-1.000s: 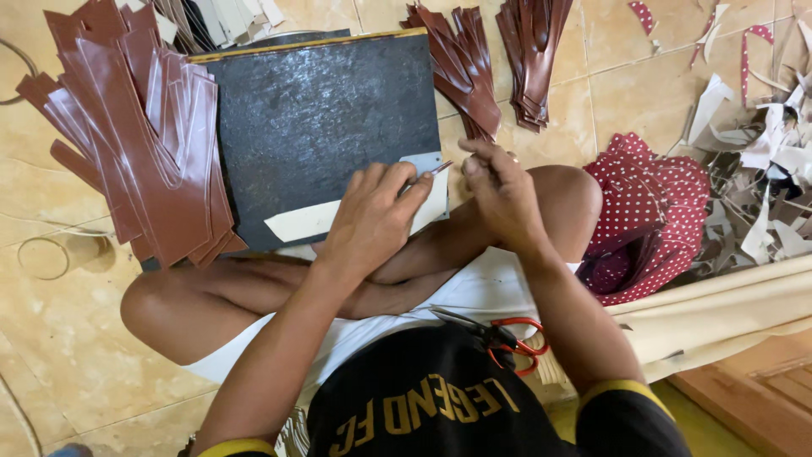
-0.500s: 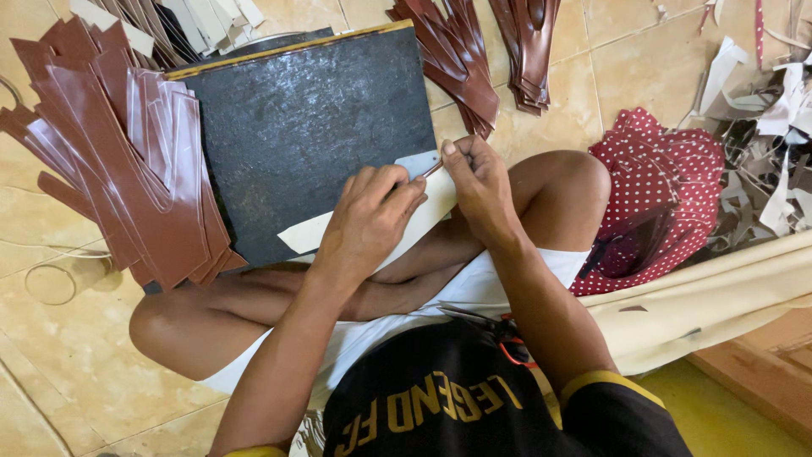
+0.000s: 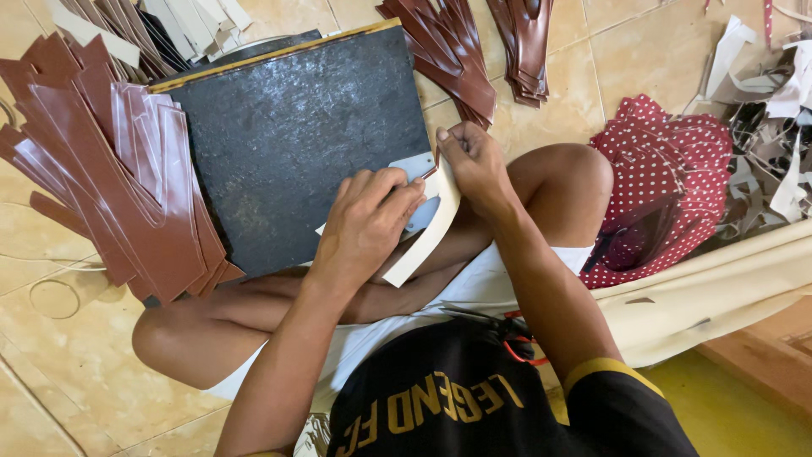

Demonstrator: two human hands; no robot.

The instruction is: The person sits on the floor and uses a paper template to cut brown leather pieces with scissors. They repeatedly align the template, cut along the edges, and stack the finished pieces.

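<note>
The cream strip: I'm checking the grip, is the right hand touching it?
Touching. The head view shows the right hand pinching the upper end of the cream strip, while the left hand presses it against the dark board.

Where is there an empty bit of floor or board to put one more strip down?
Bare tile shows at lower left, below the fanned brown strips and beside the knee. The black board is bare across its upper middle, above the left hand and right hand holding the pale strip. The right is crowded: spotted red cloth, then scraps.
</note>
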